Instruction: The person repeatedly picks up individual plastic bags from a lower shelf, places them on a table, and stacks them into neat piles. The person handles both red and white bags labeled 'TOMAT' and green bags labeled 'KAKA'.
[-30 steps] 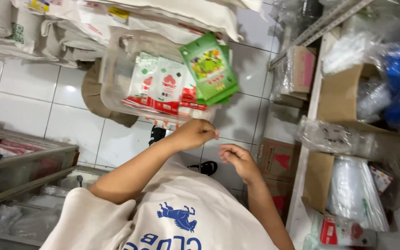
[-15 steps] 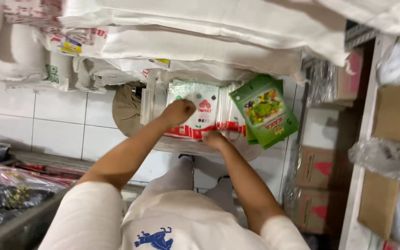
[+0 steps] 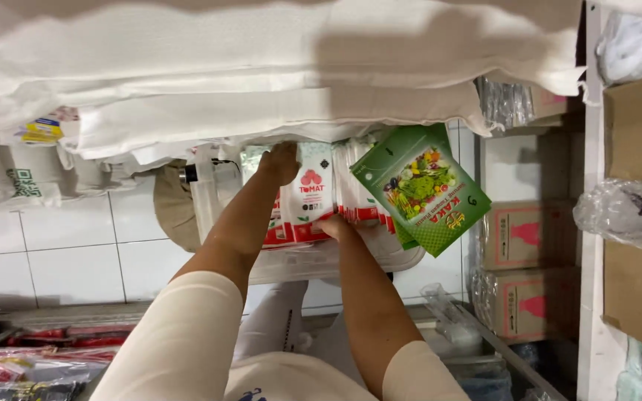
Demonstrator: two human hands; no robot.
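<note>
While both hands reached into a clear plastic bin [image 3: 336, 261] | left hand [image 3: 279, 162] gripped white-and-red seed packets [image 3: 310, 194] | right hand [image 3: 336, 226] rested against the packets, grasp unclear | green packet [image 3: 421, 187] leaned at bin's right.

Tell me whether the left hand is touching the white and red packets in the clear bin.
Touching. The head view shows the left hand pressed on the top edge of the white and red packets, no gap between them.

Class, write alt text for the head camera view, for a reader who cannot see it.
Two bare hands, left and right, reach into a clear bin of white seed packets, beside green packets. White sacks fill the top; cardboard boxes stand to the right.
</note>
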